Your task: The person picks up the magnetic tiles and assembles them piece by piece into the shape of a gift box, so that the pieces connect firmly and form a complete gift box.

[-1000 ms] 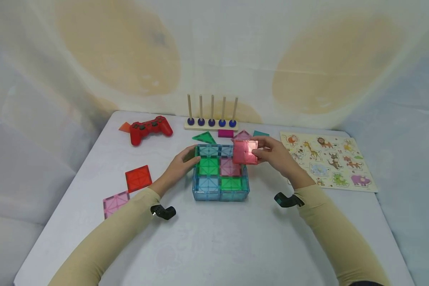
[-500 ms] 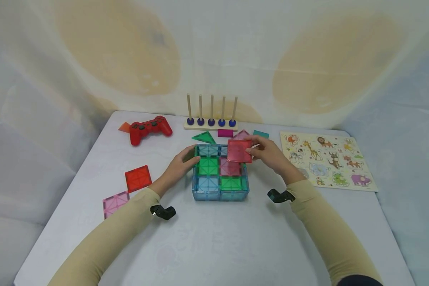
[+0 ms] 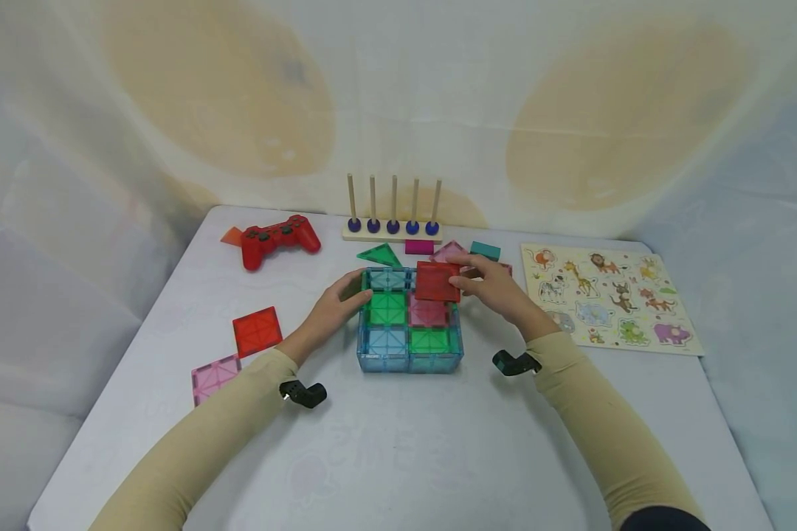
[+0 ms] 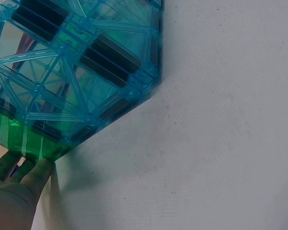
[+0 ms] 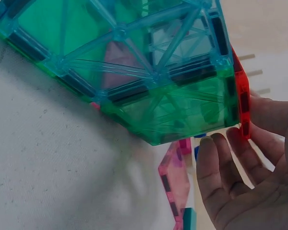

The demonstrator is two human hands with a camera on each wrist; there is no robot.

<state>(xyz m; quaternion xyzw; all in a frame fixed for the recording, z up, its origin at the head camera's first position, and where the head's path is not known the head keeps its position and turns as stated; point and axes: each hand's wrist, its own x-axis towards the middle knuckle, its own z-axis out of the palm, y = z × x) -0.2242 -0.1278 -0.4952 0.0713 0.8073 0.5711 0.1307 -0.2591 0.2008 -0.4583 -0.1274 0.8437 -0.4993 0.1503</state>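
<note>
A box of clear magnetic tiles (image 3: 409,363), with blue and green walls, stands on the table in the head view. Green and pink squares show in its middle row, light blue and green in the front row. My right hand (image 3: 498,292) pinches a red square magnetic tile (image 3: 437,282) between thumb and fingers at its right edge. This tile sits over the box's back right corner; in the right wrist view it stands against the green wall (image 5: 197,108). My left hand (image 3: 332,310) rests on the box's left side, its fingers (image 4: 38,177) straight against a green wall (image 4: 31,143).
A red tile (image 3: 257,332) and a pink tile (image 3: 215,379) lie left. Behind are a red game controller (image 3: 280,240), a wooden peg stand (image 3: 392,232), a green triangle (image 3: 381,255), a magenta block (image 3: 419,247) and a teal block (image 3: 485,251). An animal puzzle board (image 3: 611,299) lies right.
The right hand has moved left with the red tile, lowering it from a tilted hold to the box's back right corner. The left hand and the box stay in place.
</note>
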